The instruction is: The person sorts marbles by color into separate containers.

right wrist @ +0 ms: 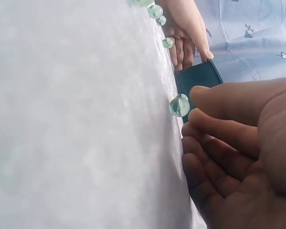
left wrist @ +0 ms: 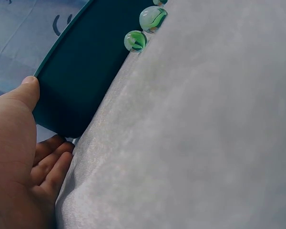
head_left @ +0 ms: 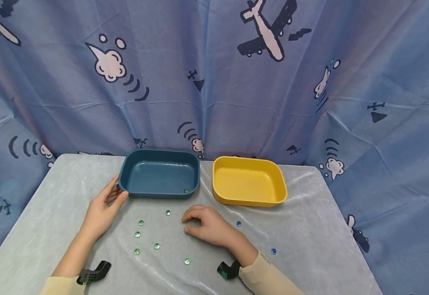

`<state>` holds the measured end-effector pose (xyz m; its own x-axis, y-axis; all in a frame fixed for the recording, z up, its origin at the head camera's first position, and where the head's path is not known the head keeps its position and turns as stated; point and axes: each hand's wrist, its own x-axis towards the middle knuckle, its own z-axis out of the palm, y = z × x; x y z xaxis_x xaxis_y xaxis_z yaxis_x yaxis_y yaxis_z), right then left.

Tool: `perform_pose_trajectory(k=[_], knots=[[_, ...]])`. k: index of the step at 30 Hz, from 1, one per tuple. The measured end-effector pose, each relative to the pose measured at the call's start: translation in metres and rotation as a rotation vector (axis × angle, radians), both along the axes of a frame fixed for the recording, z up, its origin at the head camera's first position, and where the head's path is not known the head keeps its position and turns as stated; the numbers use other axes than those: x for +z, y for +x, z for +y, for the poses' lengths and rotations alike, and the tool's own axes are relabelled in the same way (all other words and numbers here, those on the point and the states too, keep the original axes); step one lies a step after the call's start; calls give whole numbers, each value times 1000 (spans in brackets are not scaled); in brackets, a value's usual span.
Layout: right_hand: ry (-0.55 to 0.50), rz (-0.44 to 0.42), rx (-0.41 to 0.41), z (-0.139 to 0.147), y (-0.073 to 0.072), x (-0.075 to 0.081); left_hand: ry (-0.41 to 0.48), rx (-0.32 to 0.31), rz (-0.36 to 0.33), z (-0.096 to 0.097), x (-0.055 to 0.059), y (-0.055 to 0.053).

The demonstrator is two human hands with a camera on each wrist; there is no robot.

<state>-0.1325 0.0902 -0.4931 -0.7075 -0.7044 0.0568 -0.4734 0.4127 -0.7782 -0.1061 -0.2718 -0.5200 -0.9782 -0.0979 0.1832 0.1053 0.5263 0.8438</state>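
Note:
At the back of the table stands a teal plastic bin (head_left: 159,195), with one green marble (head_left: 186,191) inside near its front right corner. My left hand (head_left: 101,211) holds the bin's left end, thumb at the front corner and fingers along the side wall. In the left wrist view the thumb (left wrist: 31,88) lies on the rim. My right hand (head_left: 210,225) hovers low over the cloth in front of the bins, fingers loosely bent and nothing between them. Left of its fingertips lies a green marble (head_left: 168,212), which the right wrist view shows as clear glass with green swirls (right wrist: 179,105).
To the right of the teal bin is a yellow bin (head_left: 249,202). Several green marbles (head_left: 137,234) lie scattered between my forearms. Two blue marbles, one nearer the yellow bin (head_left: 239,223) and one farther right (head_left: 273,251), rest on the grey cloth. A patterned blue curtain (head_left: 162,102) hangs behind.

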Motion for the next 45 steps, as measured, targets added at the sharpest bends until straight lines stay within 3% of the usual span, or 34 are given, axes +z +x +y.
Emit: perform_pose_trajectory(k=[13,21,45], knots=[[87,46,45,-1,1,-1,-5,-4,7,-1,-1,0],[126,128,74,0,2,-6,-13,2,-8,0,0,1],[127,92,56,-1,3,-3,-6,1,-14,1,2,1]])
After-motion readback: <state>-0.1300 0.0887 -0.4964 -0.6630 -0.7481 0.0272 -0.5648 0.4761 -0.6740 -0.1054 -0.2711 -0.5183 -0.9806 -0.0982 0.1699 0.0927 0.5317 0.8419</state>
